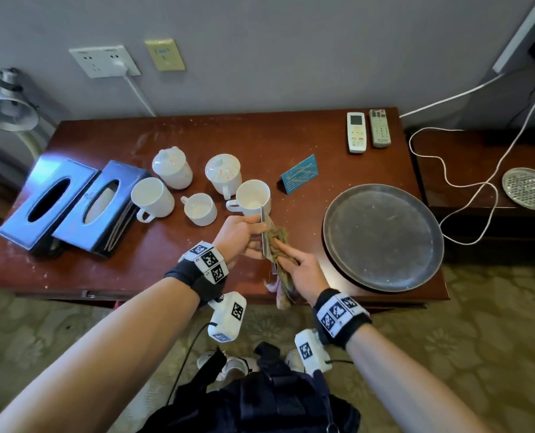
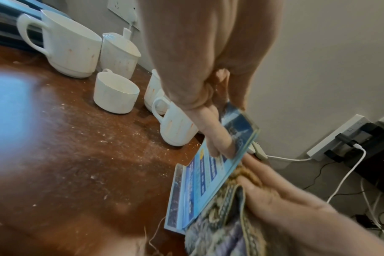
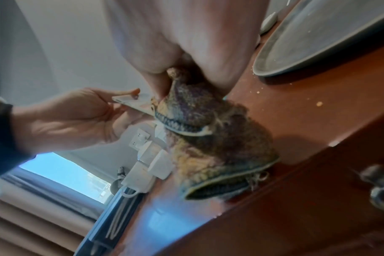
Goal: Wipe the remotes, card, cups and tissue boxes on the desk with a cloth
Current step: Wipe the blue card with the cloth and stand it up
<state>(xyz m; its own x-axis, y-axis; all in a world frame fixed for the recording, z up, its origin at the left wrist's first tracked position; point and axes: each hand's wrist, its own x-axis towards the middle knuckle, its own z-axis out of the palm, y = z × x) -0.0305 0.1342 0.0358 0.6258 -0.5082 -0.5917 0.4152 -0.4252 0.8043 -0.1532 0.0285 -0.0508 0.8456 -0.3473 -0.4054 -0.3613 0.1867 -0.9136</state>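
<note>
My left hand [image 1: 253,235] pinches a blue printed card [image 2: 200,183], held edge-up over the desk's front edge. My right hand [image 1: 286,250] grips a brownish patterned cloth [image 3: 208,138] and presses it against the card's right face; the cloth's tail hangs past the desk edge. A second blue card [image 1: 300,174] stands on the desk. Several white cups, two of them lidded, sit behind the hands, the nearest cup [image 1: 253,197] just beyond the left hand. Two dark blue tissue boxes [image 1: 72,204] lie at the far left. Two remotes [image 1: 367,130] lie at the back right.
A large round metal tray [image 1: 381,235] sits right of the hands, near the desk's front edge. White cables [image 1: 466,182] loop over a lower dark stand holding a small metal dish [image 1: 530,188]. A desk lamp [image 1: 8,110] stands at the far left. Crumbs dot the desk top [image 1: 166,260].
</note>
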